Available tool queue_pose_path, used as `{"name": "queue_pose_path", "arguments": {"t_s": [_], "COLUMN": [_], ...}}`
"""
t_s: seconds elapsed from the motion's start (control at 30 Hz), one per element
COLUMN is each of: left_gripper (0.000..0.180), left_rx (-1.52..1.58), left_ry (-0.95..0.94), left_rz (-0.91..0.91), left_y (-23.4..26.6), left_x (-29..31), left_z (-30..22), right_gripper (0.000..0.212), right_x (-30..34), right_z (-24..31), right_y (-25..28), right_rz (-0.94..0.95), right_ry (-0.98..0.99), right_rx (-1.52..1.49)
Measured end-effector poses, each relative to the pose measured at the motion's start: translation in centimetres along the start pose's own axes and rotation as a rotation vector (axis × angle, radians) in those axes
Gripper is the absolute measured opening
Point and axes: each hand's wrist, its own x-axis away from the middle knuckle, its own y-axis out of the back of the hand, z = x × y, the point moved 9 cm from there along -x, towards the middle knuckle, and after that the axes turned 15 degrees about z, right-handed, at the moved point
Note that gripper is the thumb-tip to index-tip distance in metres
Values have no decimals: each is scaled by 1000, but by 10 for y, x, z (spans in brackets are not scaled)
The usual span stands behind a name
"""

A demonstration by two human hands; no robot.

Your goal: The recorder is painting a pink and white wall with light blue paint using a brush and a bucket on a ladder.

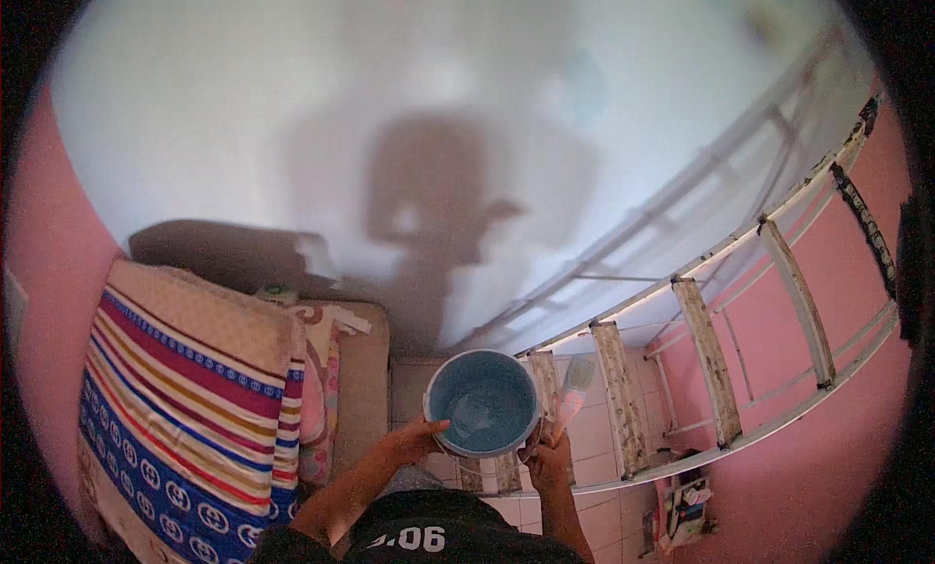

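A round bucket [454,381] is held in front of my body, its inside coated blue-grey with a paler patch at the bottom. At its left side, my left hand [417,441] grips the bucket, with the thumb tip over the rim. My right hand [550,460] is closed round the handle of a paintbrush [573,396], close against the bucket's right side. The brush points up and away, pale bristles uppermost. How far the right fingers also bear on the bucket is hidden.
A stepladder [611,394] with paint-spattered rungs stands close on the right. At left, a striped blanket [185,418] covers something bulky beside a mattress edge [360,398]. A pale wall [292,87] rises ahead. Assorted items [687,506] lie low at right, near the tiled floor [596,464].
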Motion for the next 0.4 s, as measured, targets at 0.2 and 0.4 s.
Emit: {"name": "queue_pose_path", "arguments": {"t_s": [0.2, 0.4], "left_gripper": [84, 80], "left_rx": [74, 26], "left_ry": [-10, -139], "left_rz": [-125, -258], "left_y": [-20, -67], "left_x": [11, 35], "left_z": [85, 182], "right_gripper": [19, 19], "right_x": [66, 143], "right_z": [7, 6], "right_y": [36, 83], "right_rz": [-92, -16], "right_ry": [-176, -245], "right_rx": [136, 76]}}
